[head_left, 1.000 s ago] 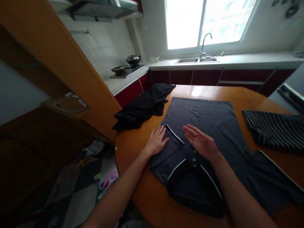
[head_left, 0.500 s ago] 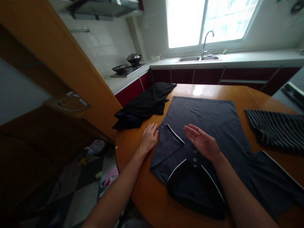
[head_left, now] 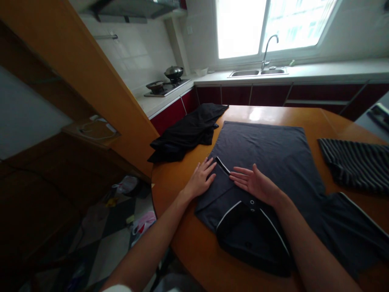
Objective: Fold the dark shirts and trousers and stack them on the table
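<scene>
— What lies nearest to me?
— Your nearest thing is the dark collar of the gray shirt, edged in white and turned towards you. The shirt is spread out on the wooden table, and two small ring-shaped buttons show just beyond its collar opening.

— And my hands, how do they stand?
— Your left hand lies palm down at the left edge of the shirt, on its folded-in sleeve, fingers a little spread. Your right hand is over the shirt's front, wide open with the thumb up and the palm turned towards your left; its fingertips are at the lower end of the black and white cuff. Neither hand is closed around any cloth. Whether the right fingertips press on the cuff, I cannot tell.

— What is around the shirt?
— To its right you have the other sleeve, stretched outwards, and beyond that a striped cloth. To its left, farther up, a black garment lies in a loose heap at the table's edge.

— And farther off?
— Past the shirt, on the left, you see a stove with a lidded pot; straight beyond it, a sink below the window
</scene>
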### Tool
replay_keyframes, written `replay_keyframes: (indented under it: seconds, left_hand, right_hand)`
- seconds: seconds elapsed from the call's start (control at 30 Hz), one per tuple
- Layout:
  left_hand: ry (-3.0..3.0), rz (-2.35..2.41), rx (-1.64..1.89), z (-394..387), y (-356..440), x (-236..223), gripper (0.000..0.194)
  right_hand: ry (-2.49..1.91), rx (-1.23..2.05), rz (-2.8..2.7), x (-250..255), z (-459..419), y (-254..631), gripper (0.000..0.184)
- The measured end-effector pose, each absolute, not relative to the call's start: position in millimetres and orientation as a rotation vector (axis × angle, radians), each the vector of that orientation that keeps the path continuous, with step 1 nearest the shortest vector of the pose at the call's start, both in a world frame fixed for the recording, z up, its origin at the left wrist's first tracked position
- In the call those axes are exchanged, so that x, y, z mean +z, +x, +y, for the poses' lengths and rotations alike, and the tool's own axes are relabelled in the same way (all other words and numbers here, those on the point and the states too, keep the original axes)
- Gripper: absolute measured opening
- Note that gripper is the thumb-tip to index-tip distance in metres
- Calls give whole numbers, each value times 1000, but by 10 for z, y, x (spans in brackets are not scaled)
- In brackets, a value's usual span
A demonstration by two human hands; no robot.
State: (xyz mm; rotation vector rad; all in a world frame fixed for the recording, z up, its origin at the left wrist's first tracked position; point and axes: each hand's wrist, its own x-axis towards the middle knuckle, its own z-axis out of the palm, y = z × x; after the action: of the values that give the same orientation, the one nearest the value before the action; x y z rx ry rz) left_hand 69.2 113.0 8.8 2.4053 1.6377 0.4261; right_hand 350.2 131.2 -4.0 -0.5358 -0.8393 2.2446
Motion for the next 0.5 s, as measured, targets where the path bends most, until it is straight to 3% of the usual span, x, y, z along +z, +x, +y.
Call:
replay_keyframes:
  seconds: [0.27, 0.5]
  left_hand:
    - [2470, 1510, 118, 506, 594, 194, 55]
    - [2519, 1574, 126, 78, 462, 135, 55]
  right_hand:
    - [-541, 2236, -836, -40, 1313, 3519, 59]
    - [-573, 2208, -833, -14, 1292, 3562, 54]
